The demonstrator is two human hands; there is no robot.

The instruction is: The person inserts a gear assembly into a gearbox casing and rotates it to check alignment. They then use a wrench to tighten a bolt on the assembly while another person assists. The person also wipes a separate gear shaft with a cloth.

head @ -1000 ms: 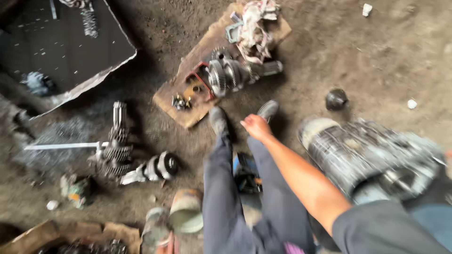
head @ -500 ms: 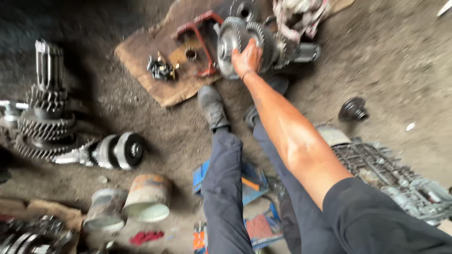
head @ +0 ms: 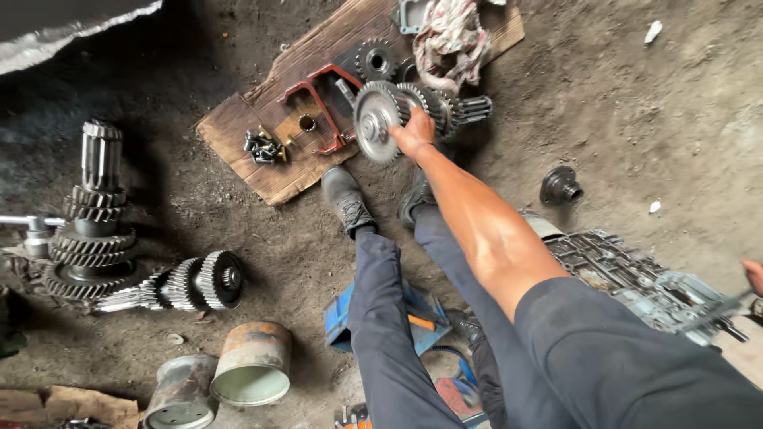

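reaching forward, our right hand [head: 413,132] is closed around the gear shaft [head: 413,111], gripping it right behind the big gear wheel [head: 373,121] at its left end. the shaft lies on its side at the edge of the wooden board [head: 238,143], splined end pointing right, just past our shoes [head: 347,199]. hand sits on top of the shaft's middle, wheel just left of the fingers. our left hand is out of view, so we can't tell its state. on the board: red bracket [head: 314,95], small pile of bolts [head: 262,145], a loose small gear [head: 375,58], a rag [head: 449,36]. far left, an upright gear stack [head: 91,238] and another gear shaft lying flat [head: 187,282]. two metal cans [head: 250,365] near bottom left. gearbox housing [head: 636,278] at right, a black hub [head: 561,187] near it.
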